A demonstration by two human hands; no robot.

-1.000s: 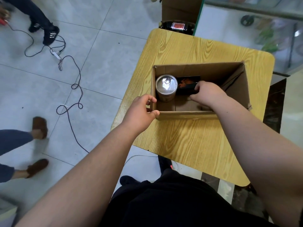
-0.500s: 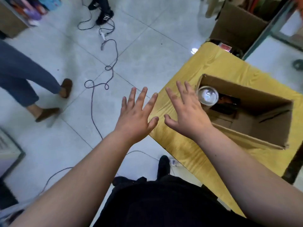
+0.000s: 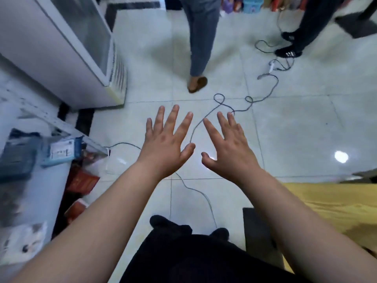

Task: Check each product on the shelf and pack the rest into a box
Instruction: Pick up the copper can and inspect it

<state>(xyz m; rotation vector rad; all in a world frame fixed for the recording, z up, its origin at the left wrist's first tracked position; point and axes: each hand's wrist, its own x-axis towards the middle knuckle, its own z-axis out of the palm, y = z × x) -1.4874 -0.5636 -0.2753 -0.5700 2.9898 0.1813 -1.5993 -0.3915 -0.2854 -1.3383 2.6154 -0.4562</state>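
My left hand (image 3: 166, 142) and my right hand (image 3: 227, 147) are held out side by side over the tiled floor, palms down, fingers spread, both holding nothing. A white shelf (image 3: 40, 186) sits at the left edge with several blurred products on it: a dark blue pack (image 3: 17, 158), a light blue pack (image 3: 61, 152) and red packets (image 3: 83, 181) lower down. The cardboard box is out of view. Only a corner of the yellow wooden table (image 3: 334, 205) shows at the right.
A glass-fronted white cabinet (image 3: 67, 52) stands at the upper left. A grey cable (image 3: 240, 107) loops across the floor ahead. One person's legs (image 3: 201, 37) are straight ahead, another's (image 3: 302, 27) at the upper right. A dark stool (image 3: 259, 233) is beside the table.
My view has swung left, away from the table and box, toward the shelf. My hands left the box, opened and now hover spread over the floor.
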